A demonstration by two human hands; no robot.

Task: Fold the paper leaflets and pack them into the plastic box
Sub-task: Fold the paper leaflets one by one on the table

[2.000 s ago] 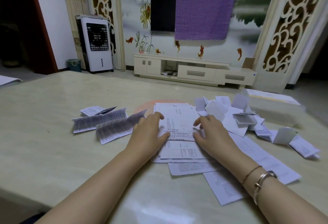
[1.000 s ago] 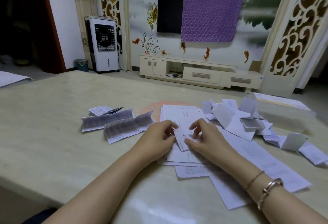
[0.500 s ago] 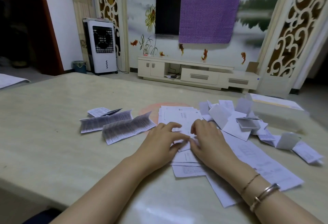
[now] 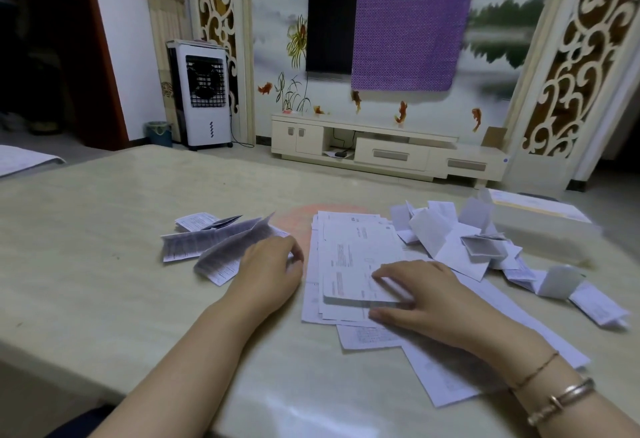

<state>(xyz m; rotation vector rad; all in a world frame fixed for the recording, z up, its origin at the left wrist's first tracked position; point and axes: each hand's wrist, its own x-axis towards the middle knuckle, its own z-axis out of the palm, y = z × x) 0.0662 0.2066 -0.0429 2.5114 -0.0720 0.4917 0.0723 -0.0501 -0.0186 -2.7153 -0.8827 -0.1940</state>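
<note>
Stack of flat leaflets (image 4: 360,257): lies at the middle of the table (image 4: 86,264), partly under my right hand and just right of my left hand.
Right hand (image 4: 433,302): palm down on the stack's near right corner; fingers straight and pointing left across the top sheet, thumb along the stack's near edge. It presses the paper, grasping nothing.
Left hand (image 4: 270,271): rests at the near end of the pleated leaflets (image 4: 214,247), left of the stack; fingers are curled, tips toward the stack's left edge. I cannot tell whether they pinch a sheet.
Pleated leaflets: two printed strips, lying left of centre, with a small folded leaflet (image 4: 197,221) just beyond them.
Folded leaflets pile (image 4: 450,240): loose heap right of the stack, reaching toward the table's right edge.
Plastic box (image 4: 540,219): at the table's far right, beyond the heap, well apart from both hands.
Loose sheets (image 4: 446,375): spread under my right forearm toward the near edge.
</note>
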